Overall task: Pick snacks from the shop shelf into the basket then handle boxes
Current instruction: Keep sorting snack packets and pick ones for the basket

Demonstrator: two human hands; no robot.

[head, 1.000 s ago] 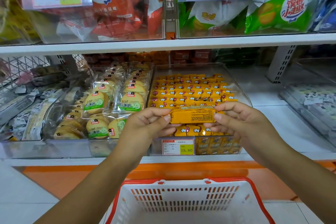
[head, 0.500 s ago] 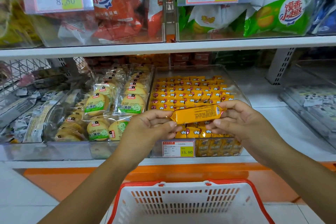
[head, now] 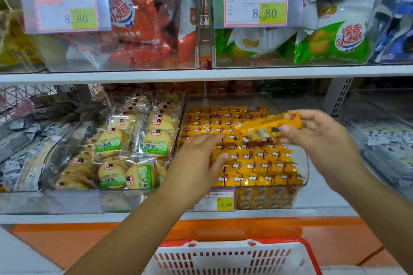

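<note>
Before me, a white upper shelf (head: 201, 73) carries clear bins of red snack bags (head: 138, 29) and green snack bags (head: 330, 47), each bin with a price tag on its front. The lower shelf (head: 324, 200) holds four clear bins side by side: grey-white packets (head: 20, 152) at my left, then round biscuits (head: 156, 140), yellow snack bars (head: 259, 165), and pale packets (head: 384, 140) at my right.

Single head view, wide-angle, facing forward-down, close to shelf (head: 201, 73).

White shelf boards (head: 201, 74) stand above an orange strip (head: 67, 241) and pale floor (head: 17, 257).
</note>
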